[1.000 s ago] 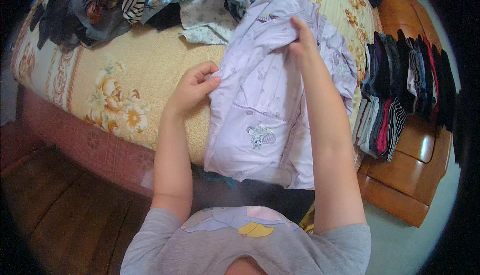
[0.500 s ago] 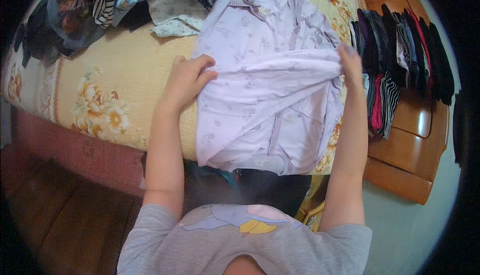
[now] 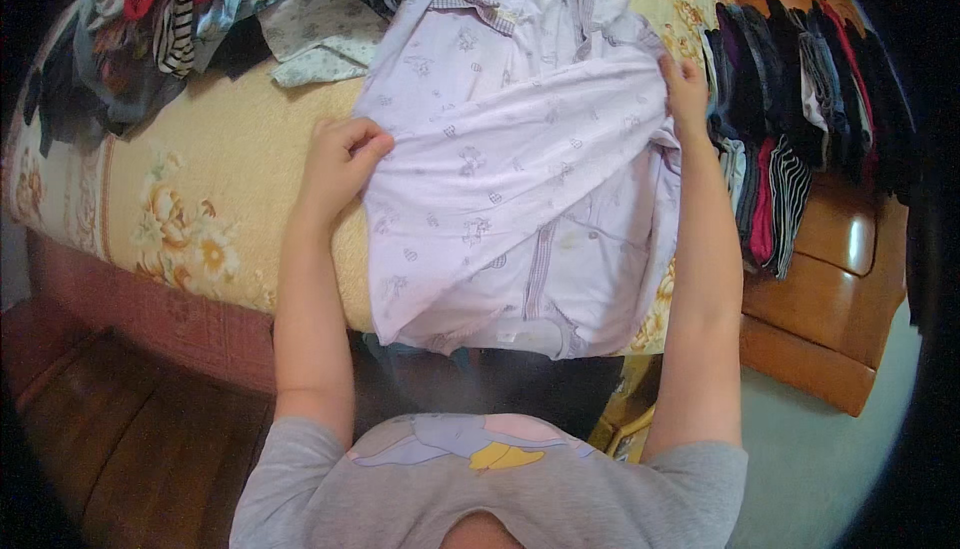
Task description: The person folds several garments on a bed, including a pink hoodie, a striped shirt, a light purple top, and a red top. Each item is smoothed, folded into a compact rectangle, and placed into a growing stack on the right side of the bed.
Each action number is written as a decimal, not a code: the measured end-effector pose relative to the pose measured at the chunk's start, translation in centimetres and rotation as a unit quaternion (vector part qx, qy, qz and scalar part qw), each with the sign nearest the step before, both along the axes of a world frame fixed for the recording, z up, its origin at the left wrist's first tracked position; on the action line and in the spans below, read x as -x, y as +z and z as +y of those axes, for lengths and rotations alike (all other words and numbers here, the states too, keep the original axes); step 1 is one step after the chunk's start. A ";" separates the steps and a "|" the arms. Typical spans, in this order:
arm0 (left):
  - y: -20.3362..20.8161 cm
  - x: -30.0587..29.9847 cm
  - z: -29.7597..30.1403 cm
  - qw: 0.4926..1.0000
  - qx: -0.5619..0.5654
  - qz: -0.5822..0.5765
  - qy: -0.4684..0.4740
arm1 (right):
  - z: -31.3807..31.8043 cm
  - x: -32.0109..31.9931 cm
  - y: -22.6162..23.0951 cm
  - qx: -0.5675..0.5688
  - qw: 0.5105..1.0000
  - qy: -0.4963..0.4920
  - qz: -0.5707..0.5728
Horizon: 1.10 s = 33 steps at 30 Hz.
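A pale lavender pajama top (image 3: 480,184) with small printed figures and checked trim lies spread over the bed's near edge. One layer of it runs in a slanting fold from lower left to upper right. At its left edge my left hand (image 3: 338,164) is closed, pinching the cloth between thumb and fingers. My right hand (image 3: 685,94) grips the upper right end of the folded layer and holds it stretched; its fingertips are partly hidden by the cloth.
The bed has a yellow floral cover (image 3: 190,199). A heap of mixed clothes (image 3: 175,19) lies at the far left, with a pale printed garment (image 3: 325,34) beside it. Stacks of folded clothes (image 3: 770,79) rest by a brown wooden panel (image 3: 810,319) on the right.
My left hand has gone from loosely open to pinching the left edge, a little further left. My right hand has moved slightly up and left, drawing the folded layer with it.
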<state>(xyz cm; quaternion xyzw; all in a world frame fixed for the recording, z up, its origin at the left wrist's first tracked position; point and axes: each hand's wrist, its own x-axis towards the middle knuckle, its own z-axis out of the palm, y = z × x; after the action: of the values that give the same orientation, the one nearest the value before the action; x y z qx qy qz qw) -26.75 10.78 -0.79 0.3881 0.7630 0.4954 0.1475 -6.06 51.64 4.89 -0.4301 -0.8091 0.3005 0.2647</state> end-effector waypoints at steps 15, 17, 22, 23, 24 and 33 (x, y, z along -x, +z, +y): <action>0.2 -0.3 0.6 0.998 0.051 0.035 0.021 | 1.7 -2.2 -4.6 -0.119 0.972 -0.056 -0.194; 0.4 -0.4 0.5 0.996 0.054 0.066 0.023 | 2.8 -5.7 -4.1 -0.085 0.980 -0.126 -0.127; 4.4 -4.9 3.1 0.961 -0.008 0.277 -0.023 | 5.5 -16.8 -7.7 0.034 0.995 -0.087 -0.020; 5.4 -7.3 3.2 0.959 0.073 0.257 -0.097 | 1.9 -13.7 -6.4 -0.013 0.996 -0.046 -0.069; 5.8 -9.4 3.9 0.945 0.098 0.264 -0.166 | 1.2 -14.3 -6.8 -0.176 0.971 0.030 -0.160; 1.2 -13.0 5.4 0.908 0.173 0.328 -0.195 | 3.1 -16.5 -4.2 -0.046 0.990 -0.128 0.024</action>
<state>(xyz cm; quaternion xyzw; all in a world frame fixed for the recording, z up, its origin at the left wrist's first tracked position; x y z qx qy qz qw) -13.78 16.14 0.36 0.6384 0.7510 0.1616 0.0475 10.46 54.74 0.72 -0.5104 -0.7535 0.2367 0.3401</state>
